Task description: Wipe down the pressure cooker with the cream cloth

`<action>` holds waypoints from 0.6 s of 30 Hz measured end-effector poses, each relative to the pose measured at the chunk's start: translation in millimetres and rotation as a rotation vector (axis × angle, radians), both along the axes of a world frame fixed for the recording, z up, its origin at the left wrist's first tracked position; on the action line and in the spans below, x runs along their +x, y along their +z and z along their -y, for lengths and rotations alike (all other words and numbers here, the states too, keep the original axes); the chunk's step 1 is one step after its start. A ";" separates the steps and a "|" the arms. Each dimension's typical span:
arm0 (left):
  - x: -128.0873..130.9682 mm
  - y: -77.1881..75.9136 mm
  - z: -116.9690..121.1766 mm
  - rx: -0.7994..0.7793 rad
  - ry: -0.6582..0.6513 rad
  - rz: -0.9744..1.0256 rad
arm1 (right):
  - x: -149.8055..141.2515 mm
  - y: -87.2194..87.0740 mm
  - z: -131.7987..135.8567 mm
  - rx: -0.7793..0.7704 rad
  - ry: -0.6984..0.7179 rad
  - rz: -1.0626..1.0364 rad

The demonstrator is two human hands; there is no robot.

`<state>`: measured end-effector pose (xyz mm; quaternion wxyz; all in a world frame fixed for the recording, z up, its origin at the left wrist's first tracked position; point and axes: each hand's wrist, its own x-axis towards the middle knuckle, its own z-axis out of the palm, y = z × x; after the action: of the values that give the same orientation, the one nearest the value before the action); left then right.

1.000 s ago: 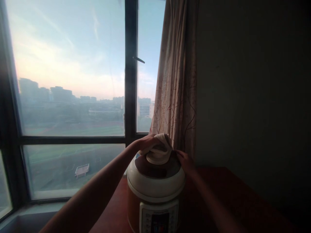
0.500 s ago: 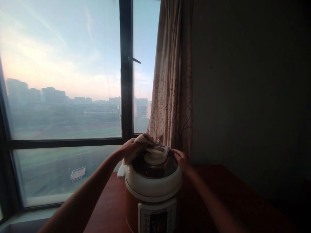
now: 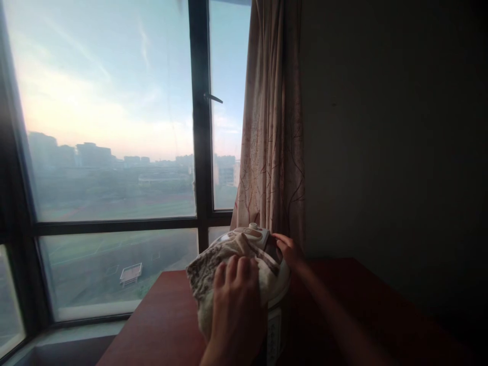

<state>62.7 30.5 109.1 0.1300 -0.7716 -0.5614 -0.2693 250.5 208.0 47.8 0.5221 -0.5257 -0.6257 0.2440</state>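
**While pressing a cloth (image 3: 211, 274) on top of the cooker (image 3: 282, 287) with the left hand (image 3: 239, 300), reaching to the far right of the lid (image 3: 276, 250) with the right hand (image 3: 290, 253)**

Bending the left fingers side by side over the cloth, with the back of the hand up and the thumb out of sight. Cannot tell whether clasping the cloth or only pressing on it. Stretching the right fingers toward the right end of the pale handle (image 3: 263, 234), at the far right of the lid. Cannot tell whether gripping the handle there or only touching beside it. Holding the two hands apart, with the left nearer the camera and the right farther back.

Spreading the cloth over most of the lid and down the left and front of the cooker, with a patterned grey-brown part on the left and paler folds toward the right. Showing a small round knob (image 3: 253, 225) behind the folds, and below, partly hidden by the left hand, the right part of the control panel (image 3: 273, 330).

Standing the cooker upright on the red-brown surface (image 3: 163, 312), between its far left and far right corners. Hiding the base from view, so cannot tell how near to the front edge.

Beyond the far edge, hanging in folds behind the cooker: a curtain (image 3: 267, 132) with a branch print. To the left of that, set in a dark frame (image 3: 201, 112): a window (image 3: 107, 101) with a handle (image 3: 214, 98) on the upright bar. To the right, in deep shadow: a wall (image 3: 381, 132).
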 end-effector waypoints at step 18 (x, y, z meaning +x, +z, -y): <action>-84.4 -61.0 -40.9 0.293 -0.337 0.042 | 2.0 -0.4 1.4 0.019 0.003 -0.038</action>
<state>-21.7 71.4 48.1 0.1819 -0.8217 -0.3819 -0.3819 252.5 206.5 47.4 0.5385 -0.5150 -0.6187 0.2488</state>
